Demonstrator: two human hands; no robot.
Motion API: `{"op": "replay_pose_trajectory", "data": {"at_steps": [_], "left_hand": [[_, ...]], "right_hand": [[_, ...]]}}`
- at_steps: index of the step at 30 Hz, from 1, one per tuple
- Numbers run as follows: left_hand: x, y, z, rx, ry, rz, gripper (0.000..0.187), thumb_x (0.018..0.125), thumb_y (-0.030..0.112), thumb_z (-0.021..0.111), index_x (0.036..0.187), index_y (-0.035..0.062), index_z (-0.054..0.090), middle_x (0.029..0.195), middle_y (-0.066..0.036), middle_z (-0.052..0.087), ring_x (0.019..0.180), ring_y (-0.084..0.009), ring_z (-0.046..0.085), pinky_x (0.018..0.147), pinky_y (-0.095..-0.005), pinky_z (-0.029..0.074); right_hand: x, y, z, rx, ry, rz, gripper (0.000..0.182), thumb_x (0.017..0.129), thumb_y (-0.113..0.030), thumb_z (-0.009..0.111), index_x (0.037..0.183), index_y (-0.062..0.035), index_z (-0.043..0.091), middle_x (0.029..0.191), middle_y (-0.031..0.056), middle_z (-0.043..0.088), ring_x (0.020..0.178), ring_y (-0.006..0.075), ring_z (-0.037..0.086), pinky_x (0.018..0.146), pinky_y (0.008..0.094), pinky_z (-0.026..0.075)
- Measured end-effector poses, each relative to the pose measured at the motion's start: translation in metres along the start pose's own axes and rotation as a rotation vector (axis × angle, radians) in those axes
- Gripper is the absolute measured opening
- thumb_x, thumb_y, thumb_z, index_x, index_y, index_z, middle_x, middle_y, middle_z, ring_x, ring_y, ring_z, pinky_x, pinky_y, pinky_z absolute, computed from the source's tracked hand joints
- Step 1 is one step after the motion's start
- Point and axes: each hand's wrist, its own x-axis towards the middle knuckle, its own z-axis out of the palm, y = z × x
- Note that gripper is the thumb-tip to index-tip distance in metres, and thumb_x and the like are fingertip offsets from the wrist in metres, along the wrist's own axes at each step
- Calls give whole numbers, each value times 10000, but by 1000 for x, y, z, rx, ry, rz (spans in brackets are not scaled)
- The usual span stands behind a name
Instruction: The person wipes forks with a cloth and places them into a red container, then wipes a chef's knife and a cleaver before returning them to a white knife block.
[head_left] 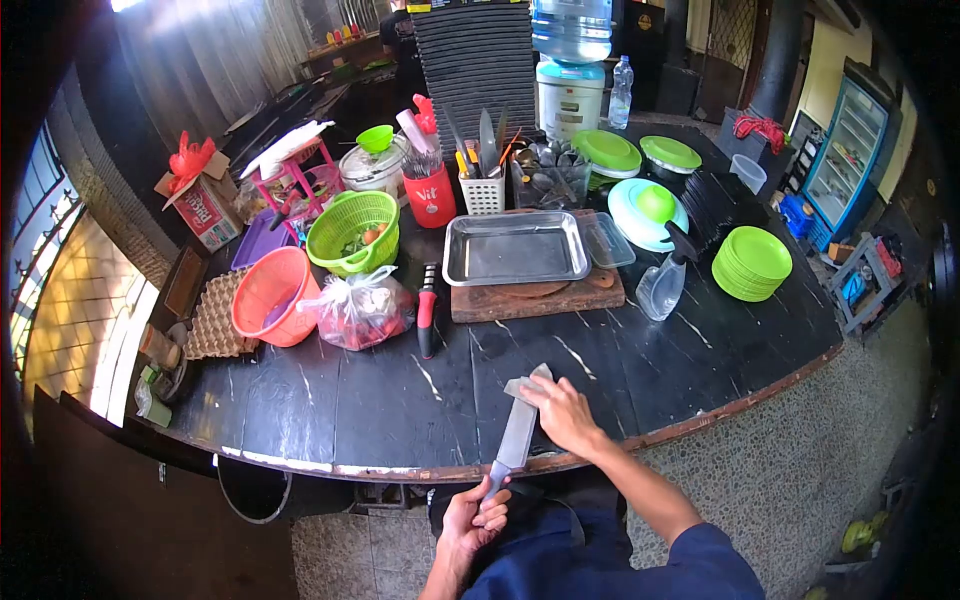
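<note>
A large knife point(517, 436) points away from me at the front edge of the black table point(400, 400). My left hand point(474, 515) is closed around its grey handle, just off the table edge. My right hand point(563, 412) presses a folded pale cloth or tissue point(523, 387) onto the blade near the tip, fingers together. Beyond the hands, a metal tray point(516, 250) rests on a wooden board point(540, 300). A red and black handled tool point(427, 312) lies to the left of the board.
At left stand a red basket point(273, 297), a green basket point(353, 232), a plastic bag point(366, 309) and egg trays point(218, 315). Green plates point(752, 263) and a spray bottle point(661, 288) are at right. A utensil holder point(483, 193) stands behind the tray.
</note>
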Motion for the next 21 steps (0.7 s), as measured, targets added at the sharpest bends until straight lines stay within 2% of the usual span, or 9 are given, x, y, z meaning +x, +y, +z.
{"op": "replay_pose_trajectory", "data": {"at_steps": [3,4,11,14,17,18,19,20,21], "left_hand": [[4,-1,1,77,0,14,383,1118,296,423,1240,-47,540,699,-9,369,466,-86,270,489,-273,285],[6,-1,1,125,-7,27,382,1120,297,418,1235,-44,545,697,-6,368,465,-86,268,491,-270,286],[15,-4,19,204,46,49,346,1116,317,432,1181,-6,536,679,6,356,458,-80,257,472,-261,272],[15,-3,21,220,31,32,378,1131,339,354,1164,9,536,669,8,362,446,-82,257,470,-263,281],[23,3,10,232,-10,58,461,1131,401,276,1142,22,538,647,5,342,484,-106,304,503,-278,311],[29,6,4,231,-108,28,491,1123,433,269,1174,30,545,700,-23,437,574,-143,428,583,-300,391],[32,8,-2,229,-205,-4,524,1115,466,262,1206,39,552,752,-50,531,664,-181,553,663,-322,470],[31,7,-2,230,-209,-3,524,1115,466,262,1206,39,552,752,-50,531,664,-181,553,663,-322,470],[29,5,0,206,-187,58,549,1106,485,277,1245,33,556,934,-91,568,848,-230,576,799,-376,471]], "right_hand": [[-19,-10,-1,38,-31,-32,421,915,-45,520,1264,-141,736,1387,127,641,1103,379,636,903,492,589],[-28,-18,-1,30,-3,-55,457,865,-5,555,1272,-123,727,1340,156,657,1057,372,653,910,464,582],[-58,-61,-26,96,-84,-63,415,877,-30,585,1250,-132,737,1298,134,677,1057,337,682,871,450,599],[-57,-58,-32,267,-111,-128,372,869,-16,602,1196,-101,759,1236,151,705,1024,330,712,869,436,596],[-47,-67,-53,622,-264,18,370,864,17,602,1185,-78,760,1249,169,710,1049,315,729,897,397,591],[-46,-70,-51,618,-265,13,370,864,17,602,1185,-78,760,1249,169,710,1049,315,729,897,397,591],[-46,-73,-47,561,-131,-72,380,858,29,599,1184,-81,760,1248,166,712,1061,311,724,903,398,588],[-47,-76,-43,502,4,-156,391,851,41,596,1183,-83,760,1247,163,713,1072,307,719,908,399,585],[-50,-76,-33,446,-4,-205,398,830,50,611,1175,-80,761,1238,154,717,1072,301,710,921,405,575]]}}
